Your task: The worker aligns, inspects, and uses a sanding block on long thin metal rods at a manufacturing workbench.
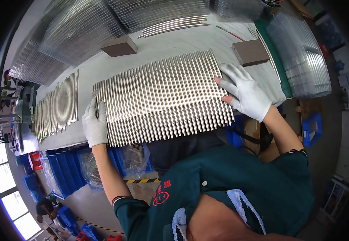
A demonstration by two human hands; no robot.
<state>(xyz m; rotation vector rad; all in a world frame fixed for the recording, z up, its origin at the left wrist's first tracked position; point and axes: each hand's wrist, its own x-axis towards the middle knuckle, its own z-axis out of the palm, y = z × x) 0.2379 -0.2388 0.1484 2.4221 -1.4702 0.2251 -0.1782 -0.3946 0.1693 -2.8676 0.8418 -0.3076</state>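
Note:
A wide row of shiny metal rods (162,96) lies side by side in front of me, near ends reaching past the table's front edge. Whether a clear tray lies under them, I cannot tell. My left hand (95,123), in a white glove, grips the row's left end with its fingers close together. At the right end is my right hand (246,92), also gloved in white, with a bare thumb and one bare fingertip against the outermost rods. Its other fingers stretch out beyond the row. More loose metal rods (58,105) lie left of my left hand.
Brown blocks stand behind the row, one on the left (119,46), one on the right (250,52). Stacked clear plastic trays (80,32) line the back; another stack (301,56) stands right. Several thin rods (174,25) lie at the back. Blue bins (62,172) sit below the table's front.

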